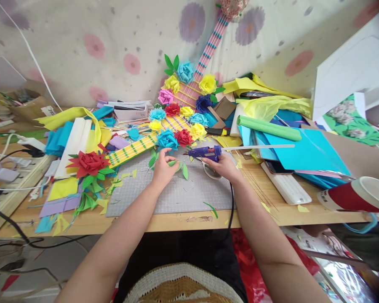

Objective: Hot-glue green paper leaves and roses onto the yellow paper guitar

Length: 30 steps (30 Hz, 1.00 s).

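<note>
My right hand [225, 167] is wrapped round a purple glue gun [210, 152], its nozzle pointing left and a long white glue stick [259, 147] sticking out behind. In my left hand [164, 169] a green paper leaf [174, 165] is pinched between thumb and fingers. Another green leaf [185, 171] lies beside it over the grey cutting mat [189, 200]. Just beyond my left fingers is a yellow paper guitar [135, 150] with blue, red and yellow paper flowers on its body. White-handled scissors [211, 172] are partly hidden under my right hand.
A pink paper guitar [205, 57] leans against the wall behind. Paper rolls, including a green one [268, 128], and blue sheets [312, 151] pile up right. A paper cup [356, 195] and power bank [289, 185] sit near the front. Left are a red flower [90, 164], scraps and power strip [15, 185].
</note>
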Tool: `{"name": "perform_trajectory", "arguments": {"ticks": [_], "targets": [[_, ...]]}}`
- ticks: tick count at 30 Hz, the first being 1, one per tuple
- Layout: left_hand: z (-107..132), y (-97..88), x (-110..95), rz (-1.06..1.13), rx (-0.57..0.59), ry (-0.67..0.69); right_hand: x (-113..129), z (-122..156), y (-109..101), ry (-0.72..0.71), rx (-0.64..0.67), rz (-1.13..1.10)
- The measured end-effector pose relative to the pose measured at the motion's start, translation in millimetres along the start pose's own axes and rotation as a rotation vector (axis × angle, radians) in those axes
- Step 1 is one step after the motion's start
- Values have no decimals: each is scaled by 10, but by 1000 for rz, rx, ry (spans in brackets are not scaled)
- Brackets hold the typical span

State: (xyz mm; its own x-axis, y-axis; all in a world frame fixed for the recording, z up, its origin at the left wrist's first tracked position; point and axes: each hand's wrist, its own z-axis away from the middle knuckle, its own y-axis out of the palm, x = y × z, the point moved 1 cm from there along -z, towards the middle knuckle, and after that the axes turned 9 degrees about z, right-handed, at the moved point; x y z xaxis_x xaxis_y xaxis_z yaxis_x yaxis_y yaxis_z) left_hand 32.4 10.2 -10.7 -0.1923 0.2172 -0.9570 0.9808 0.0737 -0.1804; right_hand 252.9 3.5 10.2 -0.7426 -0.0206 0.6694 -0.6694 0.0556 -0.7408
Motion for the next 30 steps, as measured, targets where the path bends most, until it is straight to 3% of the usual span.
{"name": "perform_trajectory", "arguments": {"ticks": [8,12,15,18,21,30], "targets": [[3,2,-19,21,24,-12,-10,-14,-37,83,-71,-97],[8,3,-23,54,18,-9,-72,-29,-176,162,-249,-258],[9,3,-25,88,5,-12,-221,-52,-280,261,-384,-208],[9,1,-28,101,-8,-19,-409,-92,-313,382,-354,-30],[11,0,-31,95,-8,-16,-531,-141,-292,413,-313,133],[8,18,-37,162,-67,-73,-471,-149,-259,386,-206,367]]}}
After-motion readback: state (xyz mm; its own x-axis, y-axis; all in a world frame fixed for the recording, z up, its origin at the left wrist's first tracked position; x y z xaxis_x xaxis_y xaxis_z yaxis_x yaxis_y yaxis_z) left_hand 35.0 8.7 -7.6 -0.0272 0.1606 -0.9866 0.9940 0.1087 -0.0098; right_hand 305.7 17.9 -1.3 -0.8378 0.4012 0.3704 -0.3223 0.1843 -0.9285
